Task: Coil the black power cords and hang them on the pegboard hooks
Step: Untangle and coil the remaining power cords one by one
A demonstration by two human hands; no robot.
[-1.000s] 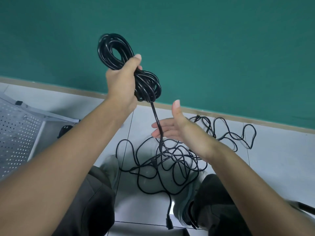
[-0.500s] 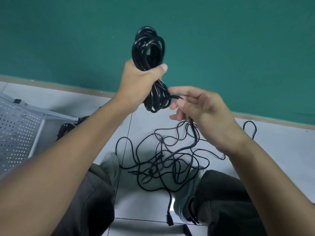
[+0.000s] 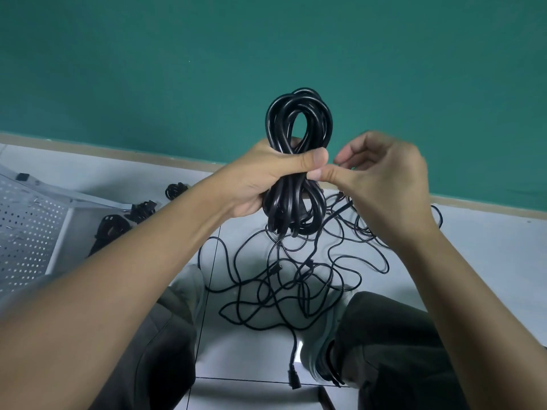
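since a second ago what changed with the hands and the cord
The left hand, gripping the coiled cord, carried it rightward to centre. The right hand, open under the trailing strand a second ago, rose beside the coil, fingers curled; whether it holds a strand is unclear. The tangled cord on the floor and the pegboard stayed put.

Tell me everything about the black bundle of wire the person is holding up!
The coiled power cord is glossy black, rubbery-looking, wound in many long loops. It stands upright before the green wall. The left hand grips its middle; the right hand touches it with the thumb tip. Its loose tail runs down to the tangled cord on the floor.
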